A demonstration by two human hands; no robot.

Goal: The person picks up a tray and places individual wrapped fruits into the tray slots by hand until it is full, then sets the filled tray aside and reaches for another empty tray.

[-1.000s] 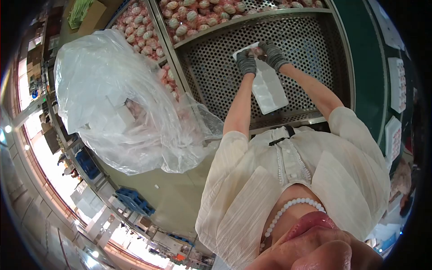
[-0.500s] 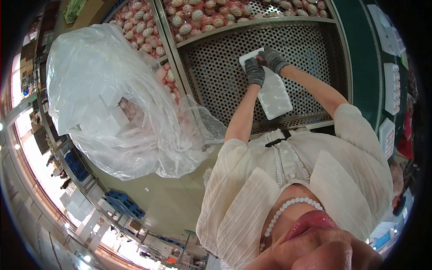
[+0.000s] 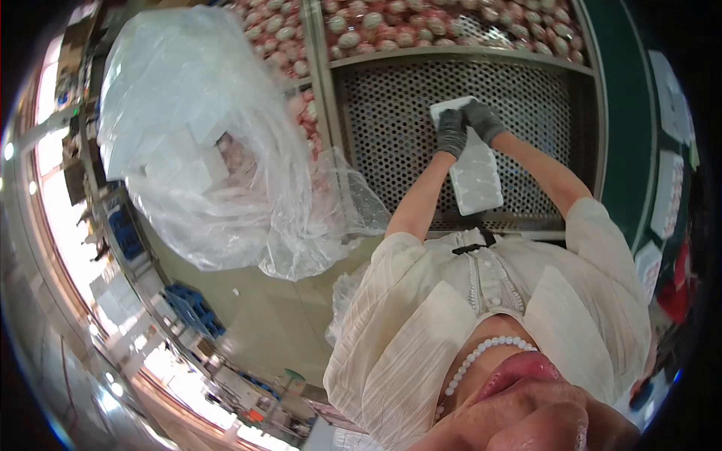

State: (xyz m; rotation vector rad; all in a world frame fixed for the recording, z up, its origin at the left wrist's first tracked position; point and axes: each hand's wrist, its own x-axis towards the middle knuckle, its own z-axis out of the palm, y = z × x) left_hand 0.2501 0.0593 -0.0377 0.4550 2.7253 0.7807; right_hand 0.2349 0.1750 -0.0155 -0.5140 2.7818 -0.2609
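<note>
A long white tray (image 3: 477,180) lies tilted over the perforated metal floor of a bin, its near end close to the bin's front wall. My left hand (image 3: 452,134), in a grey striped glove, is over the tray's upper part with fingers curled inward. My right hand (image 3: 483,122), in a similar glove, meets it from the right. Both hands are closed with fingertips together, and they hide whatever is between them. The tray's far corner (image 3: 451,106) shows beyond the gloves.
Behind a metal divider lie many white round pieces in reddish wrapping (image 3: 406,31). A large clear plastic bag (image 3: 195,90) with white trays inside stands at left. On the right, a green belt (image 3: 628,143) runs beside several white trays (image 3: 668,194), some filled.
The view has shifted, so the bin and bag sit further right. My hands have drawn closer together, and a reddish bit between them is now hidden. The tray remains under them.
</note>
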